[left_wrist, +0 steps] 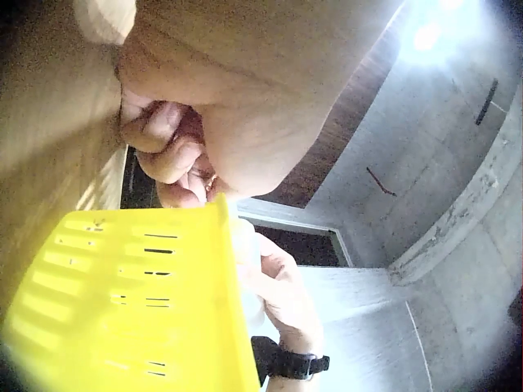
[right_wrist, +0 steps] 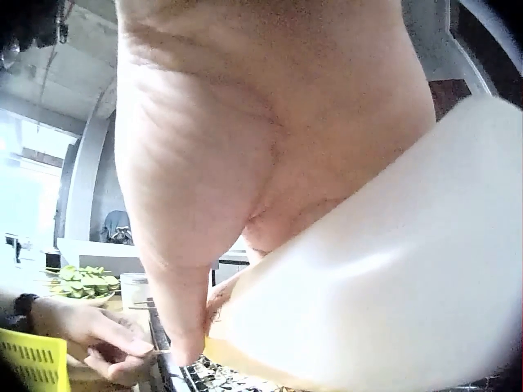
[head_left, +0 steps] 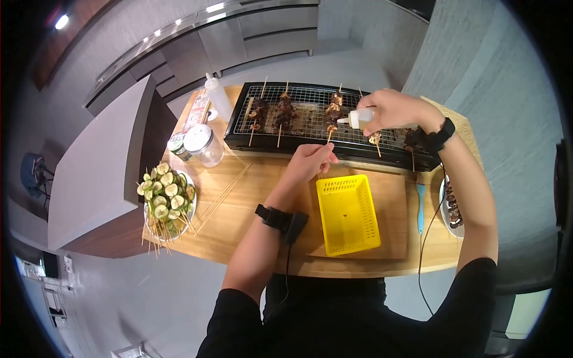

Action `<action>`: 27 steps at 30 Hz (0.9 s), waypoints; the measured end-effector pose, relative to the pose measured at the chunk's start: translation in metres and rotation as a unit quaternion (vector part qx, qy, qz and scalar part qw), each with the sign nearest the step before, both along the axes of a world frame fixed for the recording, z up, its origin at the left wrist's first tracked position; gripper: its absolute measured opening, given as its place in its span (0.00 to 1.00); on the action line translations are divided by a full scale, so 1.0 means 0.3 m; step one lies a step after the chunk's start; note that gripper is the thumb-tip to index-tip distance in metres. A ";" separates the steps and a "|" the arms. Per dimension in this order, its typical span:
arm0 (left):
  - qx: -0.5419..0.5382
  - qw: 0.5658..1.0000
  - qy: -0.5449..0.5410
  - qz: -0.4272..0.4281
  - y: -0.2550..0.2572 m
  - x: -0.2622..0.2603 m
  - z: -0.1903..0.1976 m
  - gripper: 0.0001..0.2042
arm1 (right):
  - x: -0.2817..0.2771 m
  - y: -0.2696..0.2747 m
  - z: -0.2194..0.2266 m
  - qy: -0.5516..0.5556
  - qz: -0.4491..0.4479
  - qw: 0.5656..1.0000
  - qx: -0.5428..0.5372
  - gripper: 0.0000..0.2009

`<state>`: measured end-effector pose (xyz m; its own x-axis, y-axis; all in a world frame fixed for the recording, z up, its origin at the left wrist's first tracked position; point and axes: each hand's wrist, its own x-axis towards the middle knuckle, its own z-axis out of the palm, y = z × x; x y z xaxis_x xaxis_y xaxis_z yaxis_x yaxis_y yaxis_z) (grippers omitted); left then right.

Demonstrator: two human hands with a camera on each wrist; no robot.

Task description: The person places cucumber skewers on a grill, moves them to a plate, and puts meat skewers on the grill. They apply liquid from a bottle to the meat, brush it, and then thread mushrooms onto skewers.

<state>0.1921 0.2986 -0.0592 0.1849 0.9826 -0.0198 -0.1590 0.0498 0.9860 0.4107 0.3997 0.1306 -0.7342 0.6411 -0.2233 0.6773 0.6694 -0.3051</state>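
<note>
My left hand (head_left: 312,161) pinches the lower end of a wooden skewer at the grill's front edge. Dark browned meat pieces (head_left: 333,109) are threaded on that skewer, which lies across the wire mesh of the black grill (head_left: 271,145). From the right, my right hand (head_left: 394,110) grips a squeeze bottle (head_left: 362,118), tilted so its nozzle points left at the meat. Seen from the right wrist, the translucent white bottle (right_wrist: 368,269) has yellowish liquid low inside. Curled left fingers (left_wrist: 172,155) show in the left wrist view behind the yellow basket's rim.
A yellow plastic basket (head_left: 349,218) stands on a board before me. More meat skewers (head_left: 283,113) lie on the grill. Left are a plate of sliced-vegetable skewers (head_left: 167,194), a jar (head_left: 206,146) and another squeeze bottle (head_left: 218,98). A blue brush (head_left: 421,209) lies right, near a plate of skewers (head_left: 452,206).
</note>
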 end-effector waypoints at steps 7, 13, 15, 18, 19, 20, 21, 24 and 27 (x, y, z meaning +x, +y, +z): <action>0.001 1.000 0.015 0.002 -0.004 -0.010 0.005 0.21 | 0.029 0.103 -0.013 0.021 -0.048 0.989 0.137 0.22; -0.030 0.996 0.087 0.017 -0.040 0.003 0.048 0.22 | 0.124 0.073 -0.005 0.028 -0.077 0.990 0.112 0.23; -0.030 0.987 0.155 0.012 -0.049 -0.013 0.067 0.24 | 0.173 0.036 0.010 0.029 -0.079 0.991 0.108 0.23; 0.033 0.948 0.314 0.035 -0.081 -0.044 0.135 0.24 | 0.230 -0.036 0.059 0.027 -0.091 0.991 0.090 0.22; 0.054 0.929 0.364 0.041 -0.094 -0.045 0.163 0.24 | 0.250 -0.054 0.067 0.026 -0.098 0.992 0.081 0.22; 0.055 0.924 0.374 0.055 -0.114 -0.037 0.208 0.23 | 0.277 -0.057 0.059 0.037 -0.093 0.992 0.082 0.21; 0.076 0.915 0.392 0.063 -0.121 -0.027 0.239 0.23 | 0.298 -0.066 0.061 0.037 -0.089 0.993 0.074 0.20; 0.158 0.892 0.412 0.095 -0.143 0.028 0.312 0.21 | 0.339 -0.093 0.059 0.031 -0.077 0.996 0.042 0.19; 0.191 0.894 0.401 0.056 -0.126 0.142 0.320 0.20 | 0.347 -0.100 0.052 0.016 -0.063 0.998 0.013 0.19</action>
<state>0.2346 0.2606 0.0368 0.1613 0.9575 0.2390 0.6237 -0.2866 0.7273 0.5147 0.3698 0.1462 -0.6537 0.7342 -0.1833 0.7469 0.5872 -0.3118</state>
